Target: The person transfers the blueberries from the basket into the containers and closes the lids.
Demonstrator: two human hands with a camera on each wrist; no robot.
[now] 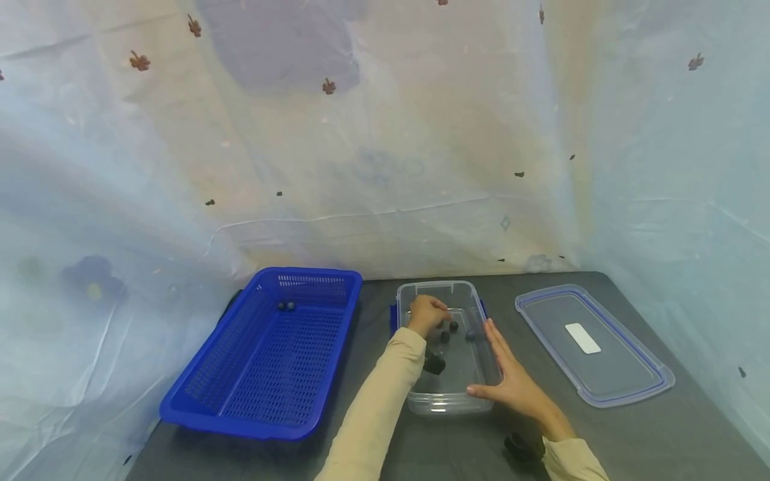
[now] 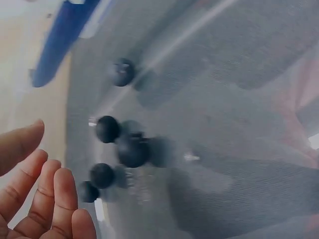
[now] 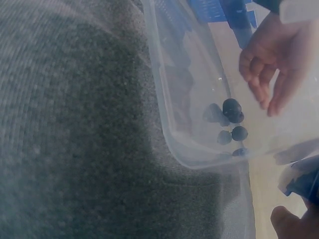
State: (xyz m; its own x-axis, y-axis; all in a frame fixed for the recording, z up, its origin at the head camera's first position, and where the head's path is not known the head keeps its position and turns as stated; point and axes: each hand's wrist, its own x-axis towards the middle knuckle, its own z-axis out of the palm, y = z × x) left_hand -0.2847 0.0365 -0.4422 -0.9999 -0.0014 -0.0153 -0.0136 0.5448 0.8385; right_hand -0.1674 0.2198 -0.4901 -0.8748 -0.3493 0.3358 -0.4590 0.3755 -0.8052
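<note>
A clear plastic container (image 1: pixel 442 384) stands on the dark table with several blueberries (image 2: pixel 133 150) scattered on its bottom. My left hand (image 1: pixel 428 312) reaches over it from the left, fingers bent downward. In the left wrist view its thumb and fingers are apart, with nothing seen between them, close to the blueberries. My right hand (image 1: pixel 519 386) rests against the container's right side, fingers stretched along the wall and thumb at the near right corner. Only part of that hand shows in the right wrist view, near a blue latch (image 3: pixel 303 179).
To the left stands a blue plastic basket (image 1: pixel 329 374) with two blueberries (image 1: pixel 291 306) at its far end. A clear lid (image 1: pixel 613 364) with a blue seal and a white label lies on the right. Behind the table (image 1: pixel 385 434) hangs a pale patterned sheet (image 1: pixel 391 167).
</note>
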